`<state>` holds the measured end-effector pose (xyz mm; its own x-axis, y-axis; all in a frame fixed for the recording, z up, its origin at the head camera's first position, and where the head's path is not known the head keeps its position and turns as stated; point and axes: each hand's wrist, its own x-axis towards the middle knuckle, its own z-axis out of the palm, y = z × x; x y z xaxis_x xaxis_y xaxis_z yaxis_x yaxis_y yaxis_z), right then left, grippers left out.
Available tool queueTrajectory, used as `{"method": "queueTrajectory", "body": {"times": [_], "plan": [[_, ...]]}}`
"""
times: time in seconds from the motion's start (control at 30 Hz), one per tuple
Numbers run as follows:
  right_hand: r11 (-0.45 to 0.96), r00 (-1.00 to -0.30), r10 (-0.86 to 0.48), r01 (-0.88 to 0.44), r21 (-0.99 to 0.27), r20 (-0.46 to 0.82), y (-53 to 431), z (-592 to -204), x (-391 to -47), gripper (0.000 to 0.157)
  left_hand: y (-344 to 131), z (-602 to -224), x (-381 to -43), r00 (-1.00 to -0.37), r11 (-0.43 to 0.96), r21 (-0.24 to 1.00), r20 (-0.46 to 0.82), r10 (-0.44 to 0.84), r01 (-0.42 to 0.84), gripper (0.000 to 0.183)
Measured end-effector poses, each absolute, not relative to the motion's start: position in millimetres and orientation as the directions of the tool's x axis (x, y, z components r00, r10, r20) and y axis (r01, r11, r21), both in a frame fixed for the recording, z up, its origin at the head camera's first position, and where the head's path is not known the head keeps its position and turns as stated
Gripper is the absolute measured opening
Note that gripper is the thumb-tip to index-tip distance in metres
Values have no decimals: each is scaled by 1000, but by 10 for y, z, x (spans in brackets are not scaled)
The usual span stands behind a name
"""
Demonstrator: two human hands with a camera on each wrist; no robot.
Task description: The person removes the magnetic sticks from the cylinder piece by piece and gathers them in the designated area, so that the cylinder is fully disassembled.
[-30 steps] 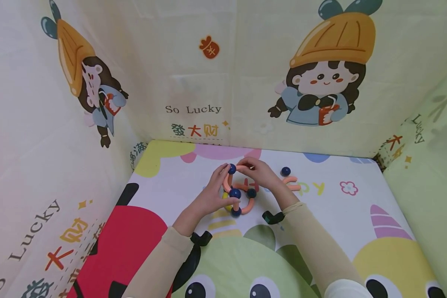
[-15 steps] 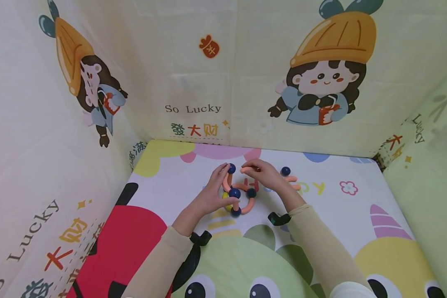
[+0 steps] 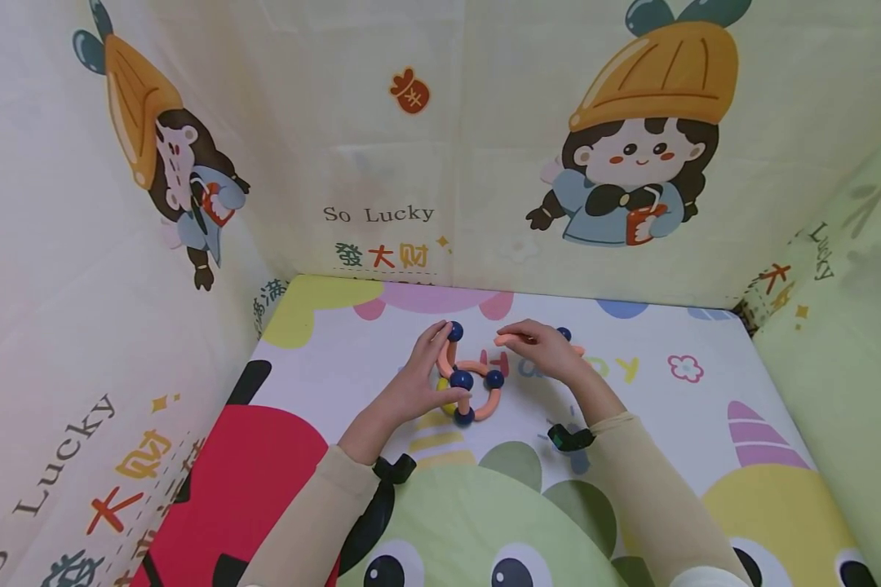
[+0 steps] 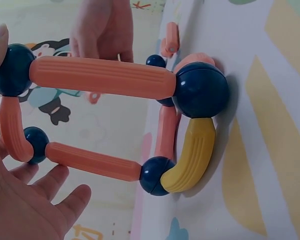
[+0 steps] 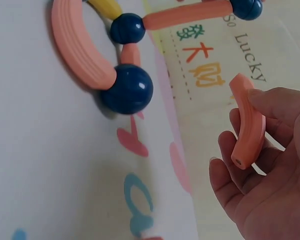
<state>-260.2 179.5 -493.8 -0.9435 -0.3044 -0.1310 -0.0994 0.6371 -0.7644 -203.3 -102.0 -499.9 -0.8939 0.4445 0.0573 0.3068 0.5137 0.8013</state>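
Observation:
A frame of dark blue balls, orange rods and one yellow curved rod [image 4: 192, 157], magnetic-building-set style, stands on the printed mat. My left hand [image 3: 413, 383] holds its raised side, the thumb at the nearer upper ball [image 3: 461, 381] and the fingertips by the farther upper ball [image 3: 455, 331]. Two straight orange rods [image 4: 102, 76] run down from these balls in the left wrist view. To the right of the frame and apart from it, my right hand [image 3: 546, 350] pinches a loose curved orange rod [image 5: 249, 125] between thumb and fingers.
Behind the right hand lie a loose blue ball [image 3: 564, 333] and a partly hidden orange piece [image 3: 578, 350]. Cartoon-printed cloth walls [image 3: 484, 187] rise at the back and both sides of the mat [image 3: 675, 432].
The right hand has drawn the curved orange rod away from the farther upper ball, moving right. The left hand and the frame stay in place.

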Motion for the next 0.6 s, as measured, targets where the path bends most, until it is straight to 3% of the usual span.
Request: {"method": "queueTrajectory", "body": {"times": [0.3, 0.6], "plan": [[649, -949, -215, 39, -760, -232, 2065, -4967, -2480, 49, -1025, -4975, -2026, -894, 522, 797, 48, 446, 304, 108], [629, -966, -161, 58, -775, -203, 2456, -5125, -2339, 51, -1031, -4978, -2021, -895, 526, 792, 54, 443, 309, 108]]}}
